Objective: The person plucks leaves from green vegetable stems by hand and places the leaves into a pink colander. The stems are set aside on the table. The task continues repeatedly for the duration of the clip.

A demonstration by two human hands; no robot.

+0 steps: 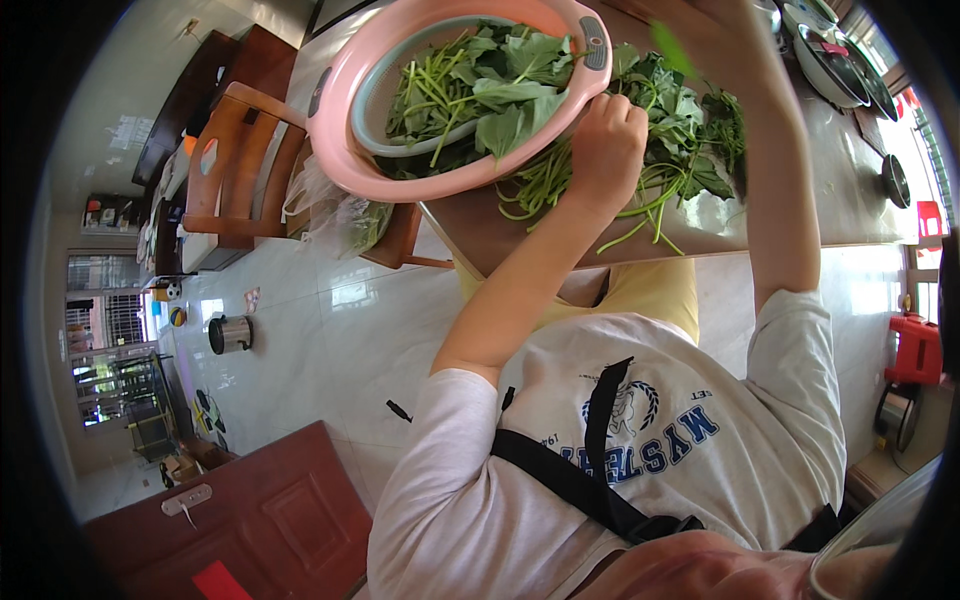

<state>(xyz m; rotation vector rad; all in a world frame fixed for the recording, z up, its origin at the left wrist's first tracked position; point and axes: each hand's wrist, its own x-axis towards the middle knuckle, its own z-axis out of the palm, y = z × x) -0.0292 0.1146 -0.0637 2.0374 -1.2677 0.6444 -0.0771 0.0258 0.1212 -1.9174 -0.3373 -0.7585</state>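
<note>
My left hand (611,146) is curled beside the handle end of a pink plastic basin (341,161), over a pile of leafy greens (675,127) on the table. What lies inside its fingers is hidden. My right hand (709,30) is blurred and partly cut off by the top edge, above the same pile. A blurred green leaf (672,49) hangs at its fingers. Within the basin sits a pale blue-grey colander (361,112), holding picked leaves and cut stems (439,86). Some leaves reach over the colander's edge. Long loose stems (536,184) lie near the table's front edge.
The table (712,229) reaches right, with lidded pans (829,67) and a small dark bowl (895,181). At left stands a wooden chair (240,165) beside a plastic bag of greens (352,225). A metal bin (231,334) and a red-brown door (247,517) are farther off.
</note>
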